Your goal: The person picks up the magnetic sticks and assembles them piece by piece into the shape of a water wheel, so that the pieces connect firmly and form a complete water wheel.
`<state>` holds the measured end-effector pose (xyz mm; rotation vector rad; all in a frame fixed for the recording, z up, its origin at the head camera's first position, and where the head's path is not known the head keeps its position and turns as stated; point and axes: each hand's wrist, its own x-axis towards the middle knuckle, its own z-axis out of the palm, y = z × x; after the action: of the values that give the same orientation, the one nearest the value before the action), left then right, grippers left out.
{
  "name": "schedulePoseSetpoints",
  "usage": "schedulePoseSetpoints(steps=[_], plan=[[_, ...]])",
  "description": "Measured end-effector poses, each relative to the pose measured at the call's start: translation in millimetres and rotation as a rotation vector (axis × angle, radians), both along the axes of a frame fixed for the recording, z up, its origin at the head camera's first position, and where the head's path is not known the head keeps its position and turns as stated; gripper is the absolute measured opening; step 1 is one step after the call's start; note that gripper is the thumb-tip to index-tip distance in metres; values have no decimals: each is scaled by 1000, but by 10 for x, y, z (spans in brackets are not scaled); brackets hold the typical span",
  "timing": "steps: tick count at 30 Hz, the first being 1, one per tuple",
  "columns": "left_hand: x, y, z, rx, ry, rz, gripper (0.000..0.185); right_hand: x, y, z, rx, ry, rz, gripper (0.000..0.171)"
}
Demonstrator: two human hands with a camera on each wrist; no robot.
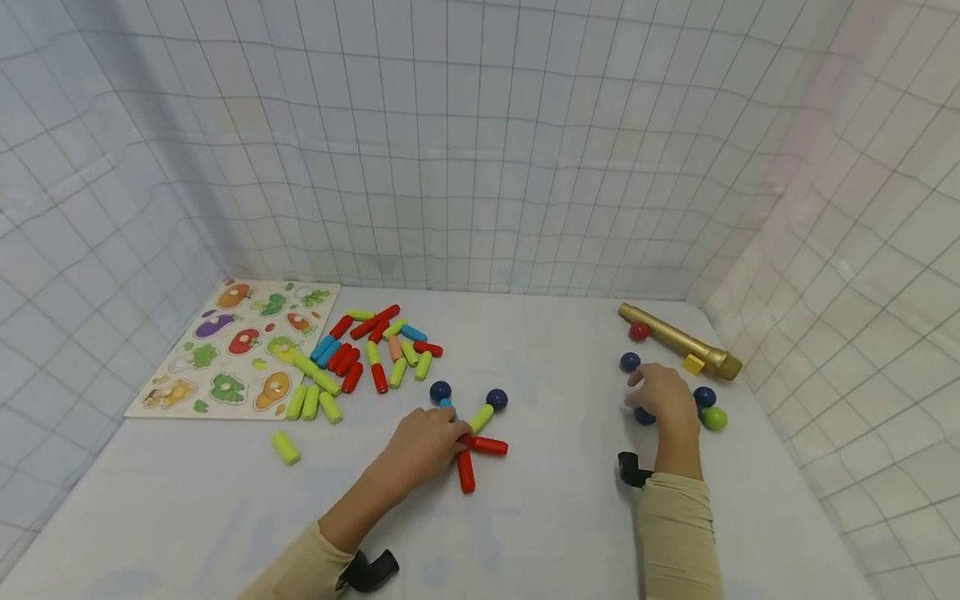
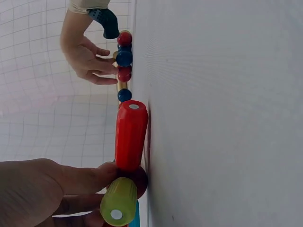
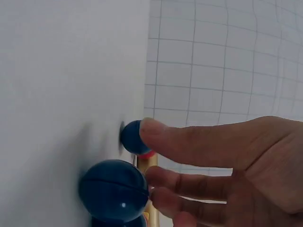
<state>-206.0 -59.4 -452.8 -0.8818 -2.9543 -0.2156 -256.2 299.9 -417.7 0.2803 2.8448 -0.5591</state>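
Observation:
In the head view my left hand (image 1: 426,443) holds the middle of a small figure of magnetic rods and balls. A dark red ball (image 2: 141,182) lies between its thumb and fingers in the left wrist view. From it spread red rods (image 1: 489,447), a yellow-green rod (image 1: 483,417) and a light blue rod (image 1: 447,406); dark blue balls (image 1: 497,399) sit at the outer ends of the last two. My right hand (image 1: 664,395) is over the balls at the right, thumb and fingers apart. Its fingertips are right beside a blue ball (image 3: 113,191); the thumb overlaps a farther blue ball (image 3: 132,137).
Several red, blue and yellow-green rods (image 1: 378,377) lie beside a vegetable picture board (image 1: 255,403) at the left. One yellow-green rod (image 1: 286,447) lies nearer. At the right are a gold tube (image 1: 678,337), a yellow cube (image 1: 693,364) and a green ball (image 1: 715,418). Gridded cloth walls surround the table.

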Motion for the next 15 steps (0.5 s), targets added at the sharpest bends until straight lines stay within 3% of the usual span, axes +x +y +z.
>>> schedulePoseSetpoints(steps=[6,15], plan=[[-24,7,26,-8,-24,11,21,45,-21,89,26,-57,-8,34],[-19,10,52,-17,-69,13,22,91,-135,61,23,-115,-14,16]])
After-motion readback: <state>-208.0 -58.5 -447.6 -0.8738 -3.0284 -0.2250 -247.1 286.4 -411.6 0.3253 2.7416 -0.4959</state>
